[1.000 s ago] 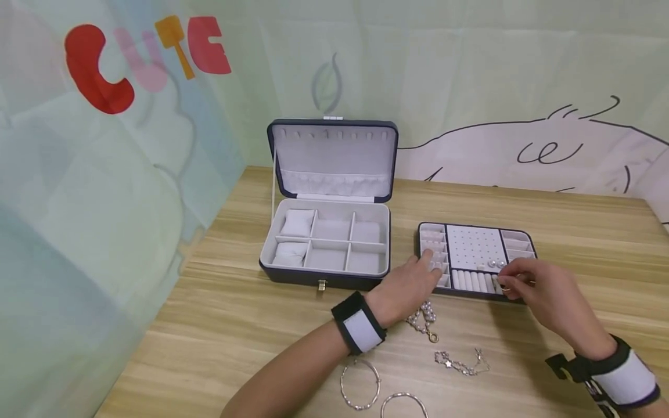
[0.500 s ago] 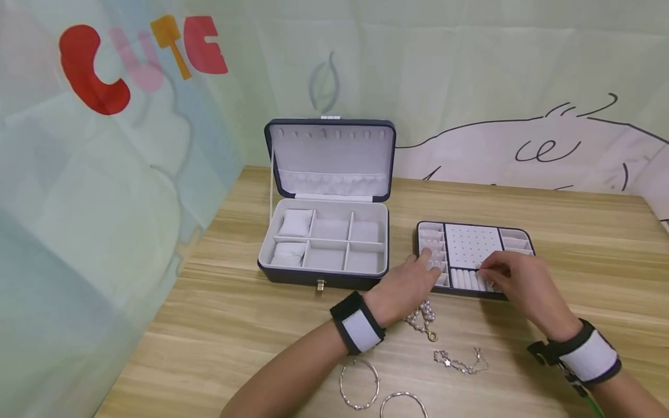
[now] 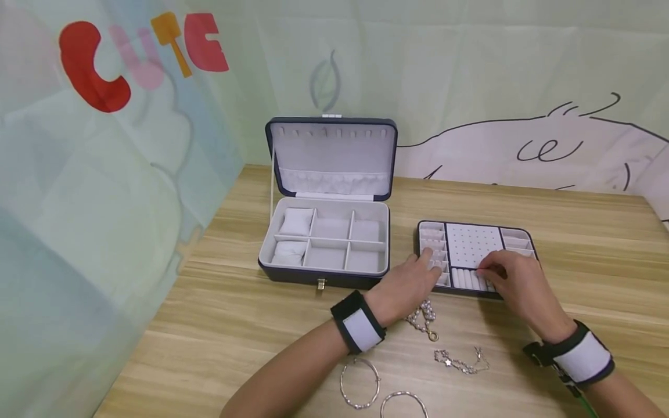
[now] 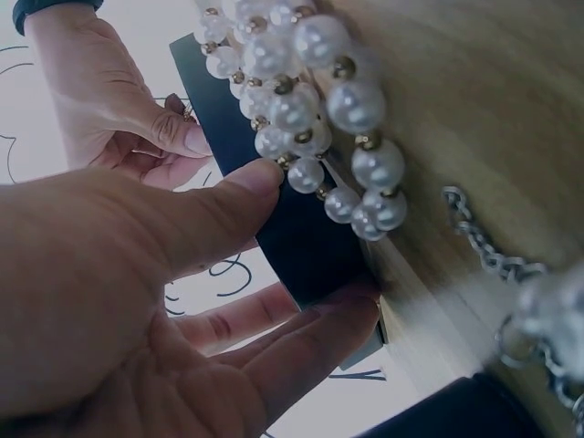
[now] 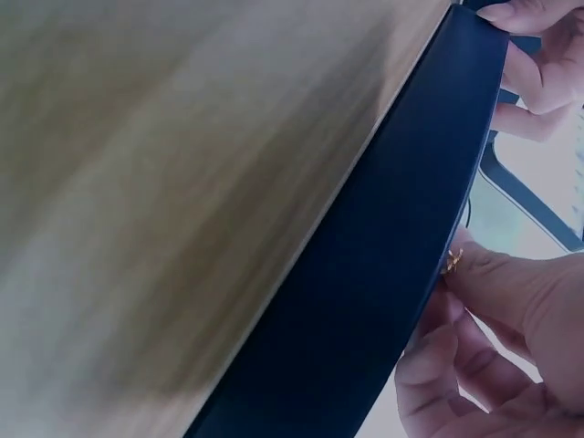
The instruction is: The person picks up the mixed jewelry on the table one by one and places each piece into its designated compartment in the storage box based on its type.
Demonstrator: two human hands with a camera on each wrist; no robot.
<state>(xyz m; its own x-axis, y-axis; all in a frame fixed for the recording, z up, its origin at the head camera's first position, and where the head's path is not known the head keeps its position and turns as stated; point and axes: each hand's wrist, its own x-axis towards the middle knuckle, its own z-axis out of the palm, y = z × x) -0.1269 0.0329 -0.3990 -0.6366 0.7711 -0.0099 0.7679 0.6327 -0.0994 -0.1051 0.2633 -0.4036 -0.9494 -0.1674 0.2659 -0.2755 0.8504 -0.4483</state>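
A dark blue jewellery tray (image 3: 474,247) lies on the table, with white ring rolls (image 3: 465,278) along its front. My left hand (image 3: 405,287) grips the tray's left end. In the left wrist view the thumb presses the front wall and the fingers bend round the corner. Over the ring rolls my right hand (image 3: 520,284) pinches a small gold ring (image 5: 452,262), mostly hidden by the fingers. A pearl bracelet (image 4: 292,109) lies in front of the tray, close to my left thumb.
Left of the tray stands an open jewellery box (image 3: 324,278), its lid upright and two small cushions (image 3: 298,222) in its left compartments. A silver chain bracelet (image 3: 460,364) and two bangles (image 3: 342,389) lie toward the front. Printed cloth (image 3: 470,75) hangs behind the table.
My right hand has moved left along the ring rolls with the ring, from the right end toward their middle, then barely shifted. The left hand has stayed on the tray.
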